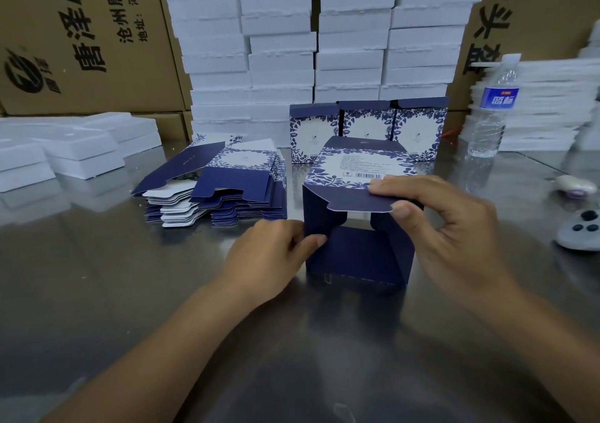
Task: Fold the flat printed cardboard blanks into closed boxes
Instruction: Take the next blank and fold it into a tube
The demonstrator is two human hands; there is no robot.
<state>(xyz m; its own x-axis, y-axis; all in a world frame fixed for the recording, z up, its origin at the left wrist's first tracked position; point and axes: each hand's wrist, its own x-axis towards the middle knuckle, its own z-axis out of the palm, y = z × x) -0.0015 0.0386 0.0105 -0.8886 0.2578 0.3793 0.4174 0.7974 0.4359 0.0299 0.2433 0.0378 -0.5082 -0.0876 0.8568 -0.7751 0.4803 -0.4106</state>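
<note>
Between both hands on the table (162,276), box (357,254) stands half-formed: left hand (276,250) pinches its left edge, right hand (435,224) pinches the tuck flap (354,200); likely fault, flap creased or jammed if driven in before side flaps (328,218) fold.

Water btl (492,111), foam stacks (282,49), cartons (81,39)

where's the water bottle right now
In the head view the water bottle stands upright at the far right of the metal table, just right of the three folded boxes and in front of a stack of white trays.
</note>
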